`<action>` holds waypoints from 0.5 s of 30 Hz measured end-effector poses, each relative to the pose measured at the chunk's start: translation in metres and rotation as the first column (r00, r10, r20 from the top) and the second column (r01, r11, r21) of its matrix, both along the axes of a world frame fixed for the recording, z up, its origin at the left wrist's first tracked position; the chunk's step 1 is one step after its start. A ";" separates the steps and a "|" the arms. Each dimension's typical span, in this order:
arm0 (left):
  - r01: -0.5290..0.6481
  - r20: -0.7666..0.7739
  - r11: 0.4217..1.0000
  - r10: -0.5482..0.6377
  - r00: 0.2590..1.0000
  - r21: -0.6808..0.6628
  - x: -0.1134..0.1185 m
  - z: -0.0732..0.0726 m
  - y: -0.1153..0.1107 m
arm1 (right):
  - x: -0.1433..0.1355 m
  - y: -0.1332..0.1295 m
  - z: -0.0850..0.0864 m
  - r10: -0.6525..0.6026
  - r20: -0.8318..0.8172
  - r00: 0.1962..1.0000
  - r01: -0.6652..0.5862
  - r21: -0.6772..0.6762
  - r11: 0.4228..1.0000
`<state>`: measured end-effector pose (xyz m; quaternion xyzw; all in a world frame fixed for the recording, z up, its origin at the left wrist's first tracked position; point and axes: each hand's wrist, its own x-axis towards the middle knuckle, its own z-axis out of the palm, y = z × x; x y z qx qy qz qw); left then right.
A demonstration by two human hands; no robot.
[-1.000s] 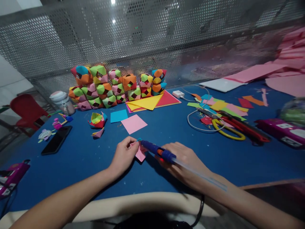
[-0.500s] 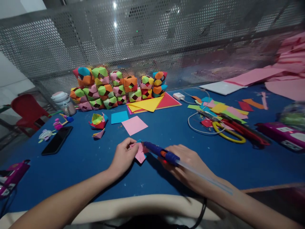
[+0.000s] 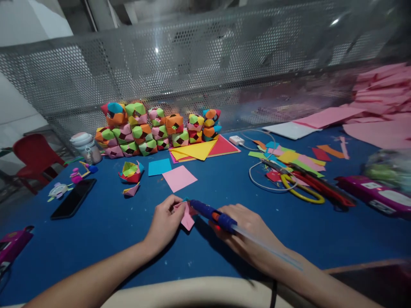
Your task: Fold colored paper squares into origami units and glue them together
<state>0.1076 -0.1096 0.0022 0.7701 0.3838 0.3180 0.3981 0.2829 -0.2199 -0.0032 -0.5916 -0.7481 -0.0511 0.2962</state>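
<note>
Between the thumb and fingers of my left hand (image 3: 165,218) is a small folded paper piece (image 3: 187,220), pink with a bit of blue at its top edge. My right hand (image 3: 244,226) is wrapped round a dark blue glue gun (image 3: 221,219), with a clear glue stick (image 3: 257,239) poking from its back end. The gun's nozzle meets the upper part of the folded paper; whether glue is coming out is too small to tell. Just beyond my hands lie a pink paper square (image 3: 180,178) and a blue paper square (image 3: 159,167).
Stacked folded-paper balls (image 3: 141,133) stand at the back beside yellow and red sheets (image 3: 205,149). Scissors with yellow handles (image 3: 305,192), a white cable (image 3: 253,179) and paper scraps (image 3: 292,156) lie right. A phone (image 3: 73,199) and a partly folded piece (image 3: 131,172) lie left.
The view has tilted up slightly, so everything sits lower in the picture. Both hands keep their hold, and the glue gun's nozzle stays at the paper's upper part.
</note>
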 end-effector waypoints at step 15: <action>-0.001 -0.017 1.000 0.002 1.000 0.027 0.000 0.000 -0.001 | -0.001 -0.003 0.004 -0.005 -0.026 1.000 0.006 0.006 1.000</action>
